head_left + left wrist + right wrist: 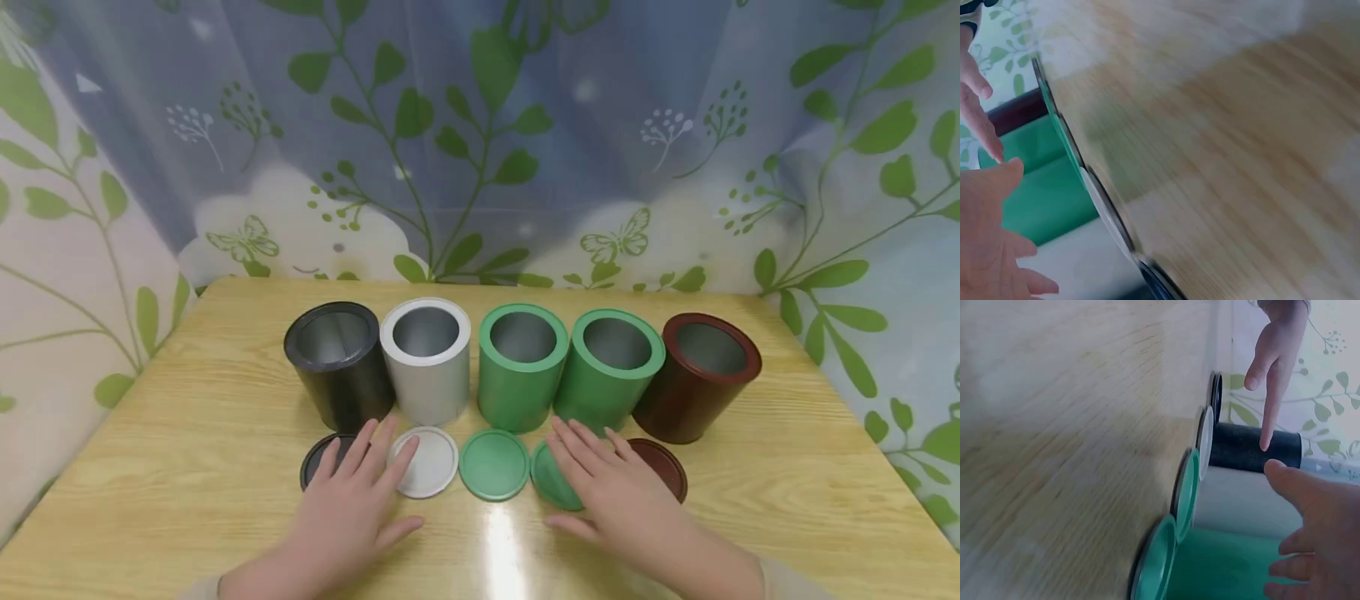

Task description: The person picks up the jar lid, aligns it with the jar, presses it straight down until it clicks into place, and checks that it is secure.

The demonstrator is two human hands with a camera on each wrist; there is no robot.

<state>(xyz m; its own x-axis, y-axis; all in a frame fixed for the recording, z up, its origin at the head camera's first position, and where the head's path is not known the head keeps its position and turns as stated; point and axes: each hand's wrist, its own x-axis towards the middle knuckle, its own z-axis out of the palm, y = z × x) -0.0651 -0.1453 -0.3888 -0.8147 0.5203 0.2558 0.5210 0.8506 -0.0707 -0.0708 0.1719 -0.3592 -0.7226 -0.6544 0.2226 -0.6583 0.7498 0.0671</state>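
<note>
My left hand [351, 508], fingers spread and straight, hovers over the black lid [315, 463] and partly over the white lid [429, 468]. On the other side my right hand [622, 492] extends its fingers above the second green lid [553, 479] and the dark red lid [662, 468]. Between the hands lies another green lid [494, 465]. Behind the lids stand open cans in a row: black [348, 396], white [431, 387], green [517, 396], green [603, 400] and dark red [686, 404]. Both wrist views show the hands raised off the table, holding nothing.
The cans and lids are on a light wood table [187, 400]. A curtain [450, 150] printed with leaves hangs along the table's back edge and both sides. Light glares off the wood between the hands.
</note>
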